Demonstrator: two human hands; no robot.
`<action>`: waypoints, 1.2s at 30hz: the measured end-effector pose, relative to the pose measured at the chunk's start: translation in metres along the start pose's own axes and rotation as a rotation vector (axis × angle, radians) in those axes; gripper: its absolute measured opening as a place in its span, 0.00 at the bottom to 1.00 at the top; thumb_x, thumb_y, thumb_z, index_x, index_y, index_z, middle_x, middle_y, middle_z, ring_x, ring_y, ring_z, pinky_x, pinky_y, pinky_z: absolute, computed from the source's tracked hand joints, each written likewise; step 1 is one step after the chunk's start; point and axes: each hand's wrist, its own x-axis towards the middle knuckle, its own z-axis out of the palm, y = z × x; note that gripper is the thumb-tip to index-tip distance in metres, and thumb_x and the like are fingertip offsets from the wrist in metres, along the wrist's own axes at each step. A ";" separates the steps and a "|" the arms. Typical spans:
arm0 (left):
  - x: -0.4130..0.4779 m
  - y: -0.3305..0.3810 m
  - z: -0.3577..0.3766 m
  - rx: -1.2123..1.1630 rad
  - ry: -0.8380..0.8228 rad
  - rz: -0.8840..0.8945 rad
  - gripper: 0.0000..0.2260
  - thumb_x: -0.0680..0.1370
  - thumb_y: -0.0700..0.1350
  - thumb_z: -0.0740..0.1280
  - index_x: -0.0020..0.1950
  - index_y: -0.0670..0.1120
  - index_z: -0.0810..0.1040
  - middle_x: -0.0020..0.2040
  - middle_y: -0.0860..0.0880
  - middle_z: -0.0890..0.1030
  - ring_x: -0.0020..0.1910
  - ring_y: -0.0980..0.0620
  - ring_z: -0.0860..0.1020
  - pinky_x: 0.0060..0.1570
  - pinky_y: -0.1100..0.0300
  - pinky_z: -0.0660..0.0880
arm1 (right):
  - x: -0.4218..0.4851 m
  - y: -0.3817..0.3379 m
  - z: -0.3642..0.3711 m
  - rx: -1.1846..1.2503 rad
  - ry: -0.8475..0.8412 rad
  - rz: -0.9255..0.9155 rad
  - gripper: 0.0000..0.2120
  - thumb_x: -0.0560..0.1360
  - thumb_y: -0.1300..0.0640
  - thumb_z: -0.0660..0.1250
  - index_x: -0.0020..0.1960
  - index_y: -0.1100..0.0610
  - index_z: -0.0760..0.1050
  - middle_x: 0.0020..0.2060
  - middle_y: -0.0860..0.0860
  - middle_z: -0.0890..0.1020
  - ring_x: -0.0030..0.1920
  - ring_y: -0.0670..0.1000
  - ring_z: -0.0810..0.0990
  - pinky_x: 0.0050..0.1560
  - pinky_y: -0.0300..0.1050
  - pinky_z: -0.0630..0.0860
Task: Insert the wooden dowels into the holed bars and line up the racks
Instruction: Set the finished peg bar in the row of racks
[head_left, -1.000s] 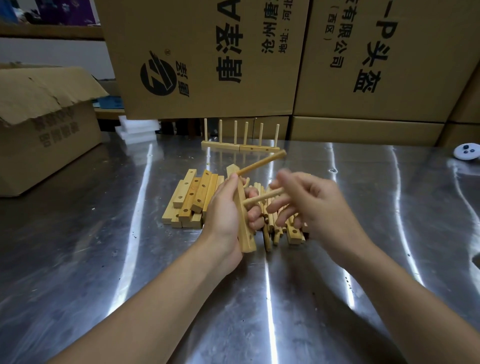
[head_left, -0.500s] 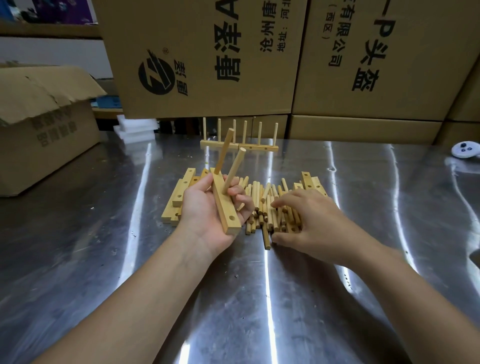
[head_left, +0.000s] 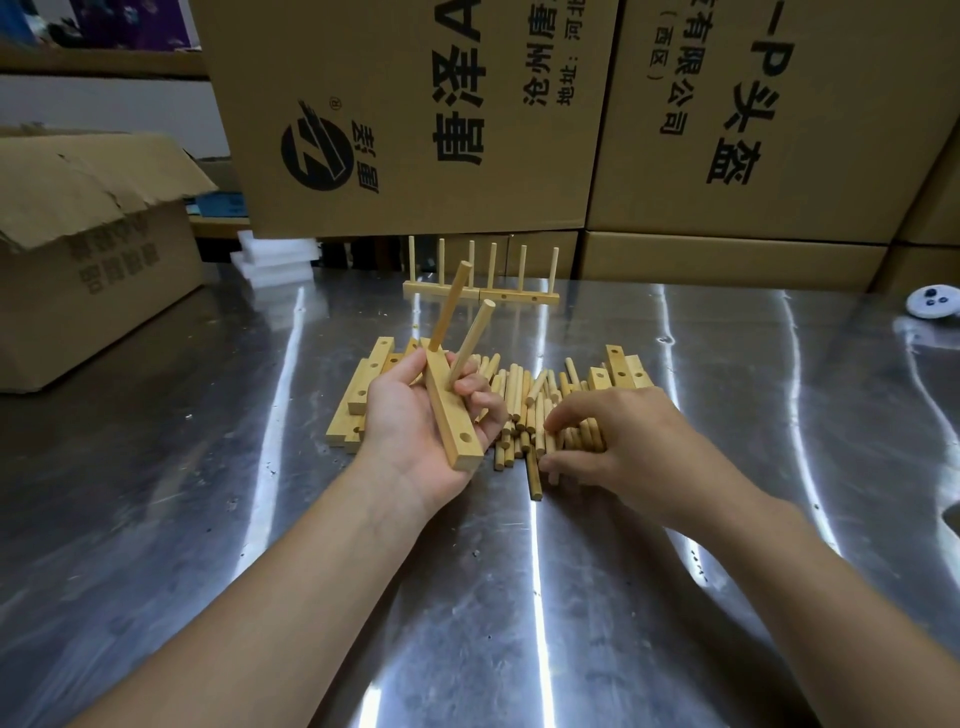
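Clasping a square holed bar (head_left: 451, 415), left hand (head_left: 410, 415), right hand (head_left: 634, 447) over round dowels (head_left: 519, 405), grip unclear

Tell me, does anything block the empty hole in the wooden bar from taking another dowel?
Nothing visible does. The empty hole at the near end of the pale square wooden bar faces up, uncovered; the left hand grips the bar higher up. The right hand touches the pile of loose round wooden dowels.

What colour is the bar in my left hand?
Pale yellowish wood; the bar shows best in the head view.
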 end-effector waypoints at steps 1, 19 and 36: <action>0.000 0.000 0.000 0.002 0.001 -0.001 0.14 0.86 0.52 0.60 0.55 0.41 0.74 0.37 0.47 0.74 0.31 0.55 0.72 0.32 0.61 0.73 | -0.001 0.000 -0.002 0.003 0.050 -0.008 0.13 0.74 0.36 0.75 0.53 0.43 0.84 0.44 0.41 0.85 0.42 0.43 0.80 0.44 0.40 0.69; -0.003 -0.002 0.004 0.167 0.042 0.074 0.14 0.86 0.54 0.61 0.61 0.45 0.77 0.39 0.47 0.80 0.34 0.53 0.77 0.44 0.58 0.76 | -0.006 -0.037 -0.025 0.660 0.402 -0.192 0.03 0.82 0.56 0.70 0.52 0.53 0.84 0.45 0.44 0.85 0.50 0.50 0.85 0.48 0.41 0.79; -0.005 -0.003 0.005 0.187 0.125 0.099 0.13 0.86 0.54 0.61 0.55 0.45 0.77 0.36 0.48 0.78 0.32 0.53 0.76 0.42 0.57 0.76 | -0.008 -0.037 -0.027 0.614 0.357 -0.215 0.05 0.81 0.55 0.71 0.52 0.54 0.85 0.45 0.44 0.86 0.52 0.51 0.85 0.50 0.49 0.81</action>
